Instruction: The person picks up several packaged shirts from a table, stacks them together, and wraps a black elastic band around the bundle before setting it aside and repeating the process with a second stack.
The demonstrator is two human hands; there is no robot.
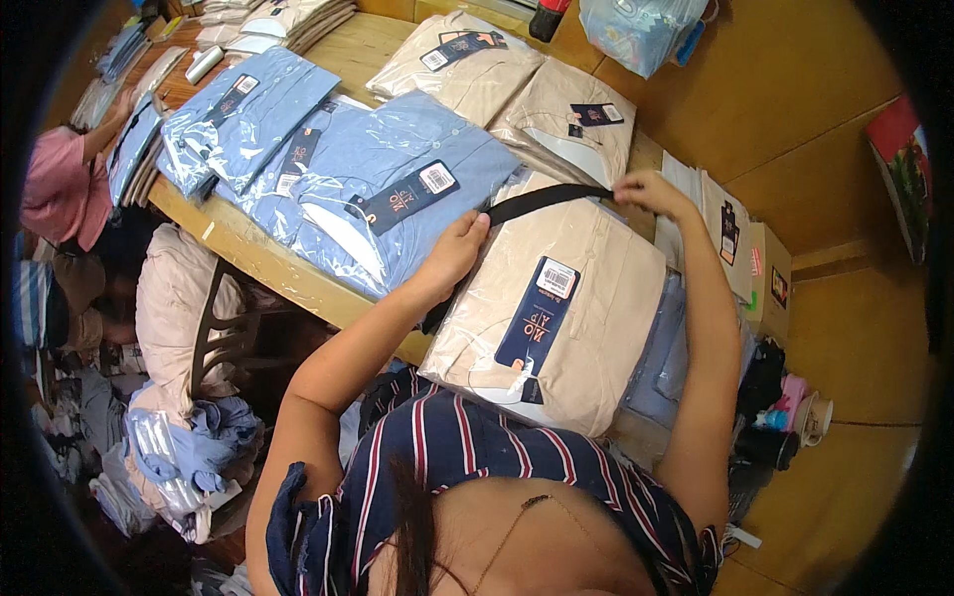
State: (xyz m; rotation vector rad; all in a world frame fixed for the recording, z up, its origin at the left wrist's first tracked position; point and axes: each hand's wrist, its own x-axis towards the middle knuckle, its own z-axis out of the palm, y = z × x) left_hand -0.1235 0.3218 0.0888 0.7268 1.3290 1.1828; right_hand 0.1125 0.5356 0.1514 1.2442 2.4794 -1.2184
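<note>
A black fabric strap [547, 202] stretches between my two hands above the far edge of a folded beige shirt in clear plastic [606, 318]. My left hand [455, 253] is closed on the strap at the shirt's left side, beside the blue packed shirts. Farther right, my right hand [651, 194] pinches the strap's other end near the shirt's far right corner. A dark blue hang tag [537, 313] lies on the beige shirt. Blue shirts in plastic [407, 139] spread over the table to the left.
More packed beige shirts [452, 74] lie at the back, near a dark bottle [549, 22] and a hanging plastic bag [636, 35]. A cardboard box [770, 283] stands right. At left are a person in pink [70, 184], a cloth-draped chair [214, 338] and heaped clothes [189, 447].
</note>
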